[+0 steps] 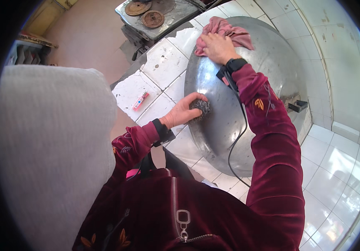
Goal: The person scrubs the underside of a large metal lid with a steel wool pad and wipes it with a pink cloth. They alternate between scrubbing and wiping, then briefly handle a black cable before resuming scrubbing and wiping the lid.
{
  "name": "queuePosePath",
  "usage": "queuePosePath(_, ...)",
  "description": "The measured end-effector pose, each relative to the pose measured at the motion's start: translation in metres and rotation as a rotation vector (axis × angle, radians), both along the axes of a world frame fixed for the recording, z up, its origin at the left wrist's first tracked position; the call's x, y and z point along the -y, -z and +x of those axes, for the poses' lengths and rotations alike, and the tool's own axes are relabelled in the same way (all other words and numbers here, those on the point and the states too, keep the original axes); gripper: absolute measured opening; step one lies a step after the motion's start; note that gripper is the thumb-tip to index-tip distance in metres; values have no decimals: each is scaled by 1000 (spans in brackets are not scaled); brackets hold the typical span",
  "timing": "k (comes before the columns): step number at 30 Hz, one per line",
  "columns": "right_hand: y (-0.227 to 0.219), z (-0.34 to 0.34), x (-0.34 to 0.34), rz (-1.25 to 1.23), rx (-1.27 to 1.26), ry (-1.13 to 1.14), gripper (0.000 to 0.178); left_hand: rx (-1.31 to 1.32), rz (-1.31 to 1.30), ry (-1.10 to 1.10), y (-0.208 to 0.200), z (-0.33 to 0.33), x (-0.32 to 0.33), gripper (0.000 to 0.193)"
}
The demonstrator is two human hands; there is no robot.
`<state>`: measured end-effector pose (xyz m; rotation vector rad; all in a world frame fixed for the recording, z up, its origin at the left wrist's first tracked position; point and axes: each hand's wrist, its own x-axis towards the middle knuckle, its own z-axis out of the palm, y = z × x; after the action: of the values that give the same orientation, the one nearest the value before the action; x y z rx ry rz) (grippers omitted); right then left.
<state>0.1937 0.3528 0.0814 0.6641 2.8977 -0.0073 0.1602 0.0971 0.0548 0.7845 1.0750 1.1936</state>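
Note:
A wide, round grey metal piece (pixel 268 58), a large wok or its lid, rests on the white-tiled counter; I cannot tell which it is. My left hand (pixel 183 109) is curled round a dark steel wool scrubber (pixel 199 110) and touches the metal near its left edge. Farther off, my right hand (pixel 221 48) presses a crumpled pink cloth (pixel 240 38) against the far part of the metal surface. A dark strap circles each wrist, and a black cable (pixel 230 157) runs from the right one across the metal.
A small pink lighter-like item (pixel 140 101) lies on the tiled counter (pixel 163 67), left of my left hand. Beyond stands a metal stove (pixel 169 21) with round rusty plates. White tiled wall (pixel 339 54) borders the right side. Pale grey fabric (pixel 54 146) fills the left foreground.

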Motion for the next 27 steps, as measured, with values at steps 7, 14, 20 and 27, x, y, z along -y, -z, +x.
queuePosePath(7,2,56,118,-18,-130,-169,50,24,-120,-282,-7,-53,36,38)
queuePosePath(14,1,138,224,5,-298,-126,41,-31,-56,-311,-9,-64,35,38)
queuePosePath(20,15,220,302,-164,-472,87,36,-62,10,-132,-9,-33,13,38)
queuePosePath(27,0,320,363,-335,-604,483,36,-123,66,59,-12,17,-25,39)
